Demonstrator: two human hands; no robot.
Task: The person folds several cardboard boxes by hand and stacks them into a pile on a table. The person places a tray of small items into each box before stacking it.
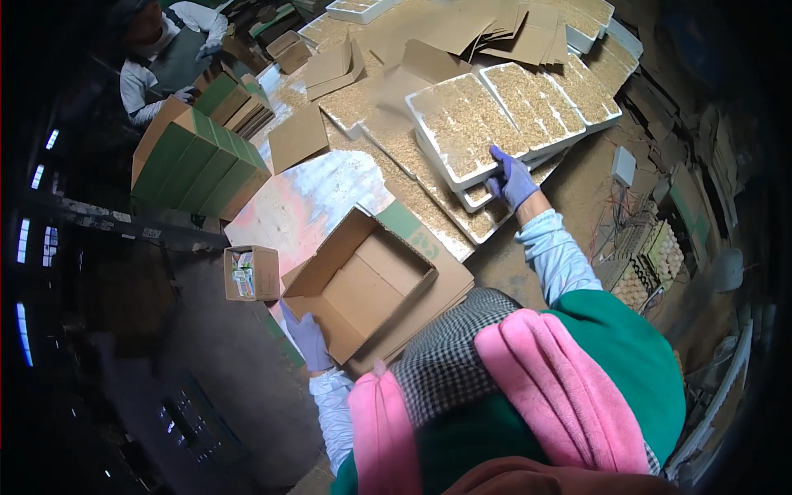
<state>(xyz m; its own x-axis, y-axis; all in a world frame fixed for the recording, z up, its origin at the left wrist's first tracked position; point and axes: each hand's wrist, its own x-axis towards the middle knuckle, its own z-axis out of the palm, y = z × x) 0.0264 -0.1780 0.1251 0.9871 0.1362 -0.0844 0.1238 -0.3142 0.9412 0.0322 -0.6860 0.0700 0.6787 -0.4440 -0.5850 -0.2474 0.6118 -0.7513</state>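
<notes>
Carton (363,285), open-topped, brown cardboard: rests on flat brown cardboard sheets (451,285) at the near side of the paint-stained bench (276,206); probably light, stiff-walled, best held by opposite walls.
Left hand (310,340), purple-gloved: fingers against the carton's left side; cannot tell whether they pinch.
Tray (472,178), white, rectangular, foam-like, filled with tan flakes: tops a stack; likely brittle-rimmed, best supported underneath.
Right hand (513,183), purple-gloved: fingers at the tray's near corner; grip unclear.

No wording can be read: pale printing on green cardboard (398,219) and small packets (244,276) is illegible
</notes>
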